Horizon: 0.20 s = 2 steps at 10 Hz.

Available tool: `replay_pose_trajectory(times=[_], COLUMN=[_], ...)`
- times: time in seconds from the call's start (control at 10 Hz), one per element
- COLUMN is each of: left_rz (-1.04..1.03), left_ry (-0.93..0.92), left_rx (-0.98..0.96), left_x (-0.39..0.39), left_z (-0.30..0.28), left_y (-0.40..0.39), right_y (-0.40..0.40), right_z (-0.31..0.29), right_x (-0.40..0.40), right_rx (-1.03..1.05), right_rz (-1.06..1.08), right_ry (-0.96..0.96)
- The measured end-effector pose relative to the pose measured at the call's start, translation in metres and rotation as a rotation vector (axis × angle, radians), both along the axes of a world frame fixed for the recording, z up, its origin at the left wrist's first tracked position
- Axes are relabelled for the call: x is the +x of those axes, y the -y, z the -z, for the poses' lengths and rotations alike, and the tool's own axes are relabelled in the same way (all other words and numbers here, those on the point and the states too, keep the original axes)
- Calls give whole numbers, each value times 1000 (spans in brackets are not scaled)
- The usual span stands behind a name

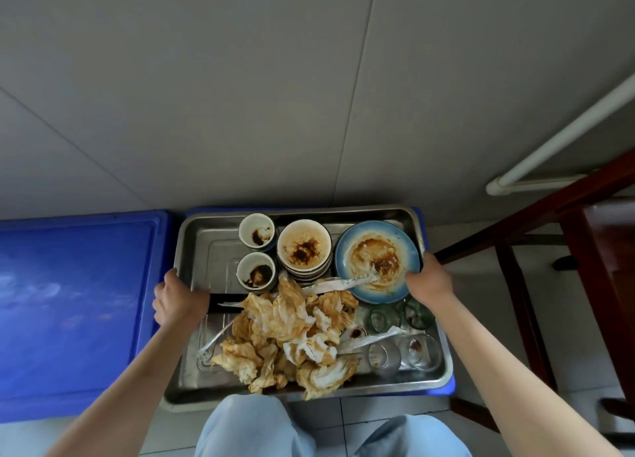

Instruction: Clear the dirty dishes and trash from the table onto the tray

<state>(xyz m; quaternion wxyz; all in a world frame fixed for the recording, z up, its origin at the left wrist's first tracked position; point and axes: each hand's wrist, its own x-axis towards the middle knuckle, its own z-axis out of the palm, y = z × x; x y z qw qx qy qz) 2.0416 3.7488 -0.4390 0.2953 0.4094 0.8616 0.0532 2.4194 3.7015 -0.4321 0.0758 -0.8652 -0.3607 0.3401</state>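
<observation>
Landmark: steel tray (192,250), rectangular, rolled rim, resting on a blue crate (446,386) against the grey wall (275,78).

Writing: paper chopstick sleeve (343,282) carries small print, too small to read. No other labels legible.

Count, all inside tray:
- 2 small white cups, dark sauce residue: far cup (257,231) near tray's far rim, near cup (256,275) just beside it toward the person.
- 1 stack of bowls (304,250), right of cups; top bowl white w/ brown-orange stain; no. in stack cannot be told.
- 1 blue plate (376,260), tray's far right corner, smeared orange-brown.
- 4 glasses at tray's near right corner: 2 green-tinted (381,319) (417,314), 2 clear (384,355) (421,351).
- 1 heap of crumpled napkins (292,333), white, heavily stained orange, tray centre to near rim; one piece overhangs near rim.
- Clear plastic wrapper (213,341), left of heap.

Hands:
- Left hand (178,296) at tray's left rim, fingers curled round the rim.
- Right hand (429,279) at tray's right rim beside the plate, fingers wrapped over the rim; thumb inside, touching plate edge.

Outside tray: second blue crate lid (75,284) to the left; dark wood furniture (584,233) and white pipe (567,130) to the right.
</observation>
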Motion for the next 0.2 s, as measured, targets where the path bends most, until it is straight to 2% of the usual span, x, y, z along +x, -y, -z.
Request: replay_pose_trajectory(times=[0.2], left_rz=[69], left_ry=[58], left_rx=[33], left_x=[14], left_z=[-31], left_y=[6], right_y=[4], right_z=[-31], right_x=[-17], right_rx=[103], right_rz=[-19], right_ry=[-83])
